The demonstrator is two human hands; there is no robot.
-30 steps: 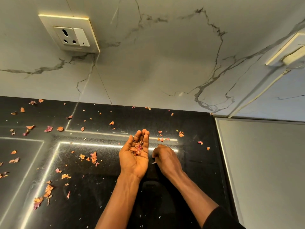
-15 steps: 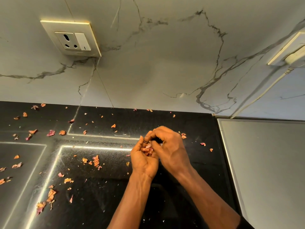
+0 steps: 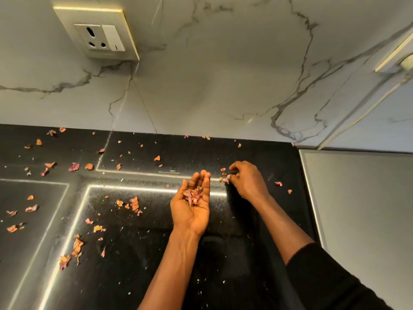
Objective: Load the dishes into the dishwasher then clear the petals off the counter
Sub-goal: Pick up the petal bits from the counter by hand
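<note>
Dried pink and orange petals (image 3: 134, 203) lie scattered over the black counter (image 3: 138, 253). My left hand (image 3: 192, 206) is palm up above the counter's middle, fingers straight, cupping a small heap of gathered petals (image 3: 192, 195). My right hand (image 3: 248, 181) is palm down just to its right. Its curled fingertips pinch at a small cluster of petals (image 3: 224, 179) on the counter. Two more petals (image 3: 278, 183) lie right of that hand. No dishes or dishwasher are in view.
A marble wall (image 3: 212, 86) rises behind the counter, with a socket and switch plate (image 3: 100, 36) at the upper left. A grey appliance top (image 3: 362, 209) borders the counter on the right. A cable (image 3: 357, 120) runs down the wall at the right.
My right hand dropped petals into my left palm half a second ago. It has since moved right and down to the counter. My left hand stays cupped, palm up.
</note>
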